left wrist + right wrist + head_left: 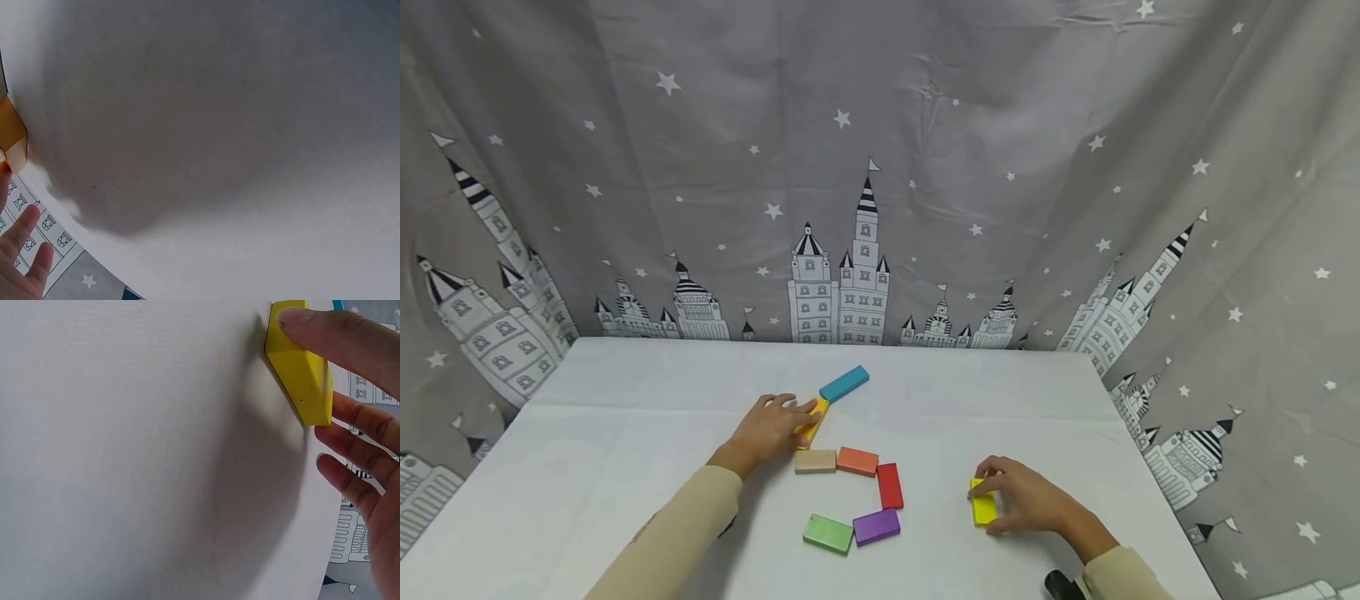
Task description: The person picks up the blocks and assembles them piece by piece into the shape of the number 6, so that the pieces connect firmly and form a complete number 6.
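My left hand (769, 432) grips an amber-yellow wooden block (812, 431), with the fingers over its upper part and the thumb near its lower end. That block slants between a blue block (845, 383) above and a natural-wood block (816, 462) below. In the left wrist view only a corner of the amber block (11, 128) shows at the left edge. To the right, apart from the other blocks, my right hand (1030, 498) holds a bright yellow block (983, 508) between thumb and fingers. The right wrist view shows the thumb on one end of this yellow block (299, 378).
From the natural-wood block the curve continues through an orange block (857, 462), a red block (891, 486), a purple block (876, 527) and a green block (828, 533). All lie on a white table (625, 400). A grey castle-print curtain (1000, 100) hangs behind.
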A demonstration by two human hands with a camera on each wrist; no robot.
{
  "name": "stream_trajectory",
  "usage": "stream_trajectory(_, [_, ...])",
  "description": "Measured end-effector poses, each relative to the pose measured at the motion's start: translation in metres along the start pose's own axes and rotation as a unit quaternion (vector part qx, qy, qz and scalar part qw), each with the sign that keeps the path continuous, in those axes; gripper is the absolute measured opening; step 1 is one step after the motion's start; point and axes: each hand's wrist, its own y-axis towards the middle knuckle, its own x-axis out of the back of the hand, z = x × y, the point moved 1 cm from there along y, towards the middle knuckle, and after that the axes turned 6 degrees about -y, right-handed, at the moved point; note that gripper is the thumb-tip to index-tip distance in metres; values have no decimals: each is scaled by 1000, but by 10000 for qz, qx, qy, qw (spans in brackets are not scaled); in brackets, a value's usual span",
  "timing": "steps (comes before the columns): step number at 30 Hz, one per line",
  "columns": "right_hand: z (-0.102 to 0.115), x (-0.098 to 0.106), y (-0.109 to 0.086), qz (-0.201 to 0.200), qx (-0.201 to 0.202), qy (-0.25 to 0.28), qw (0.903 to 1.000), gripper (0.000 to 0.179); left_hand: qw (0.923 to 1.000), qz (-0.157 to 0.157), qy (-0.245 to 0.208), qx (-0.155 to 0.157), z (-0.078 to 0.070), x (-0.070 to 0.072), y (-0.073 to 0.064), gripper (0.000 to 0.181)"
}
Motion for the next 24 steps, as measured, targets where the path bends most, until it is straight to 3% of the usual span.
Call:
stream_trajectory(6, [-2,-1,2,20,2,40,10000,39,10000,59,-23,55,-1,1,0,52])
stream_trajectory(13, [8,8,11,-112,283,-159,9994,37,9998,138,-79,111,-2,2,-1,51])
stream_trajectory(24, [41,20,52,353,384,-174,9985,37,9999,115,-72,85,-3,3,0,51])
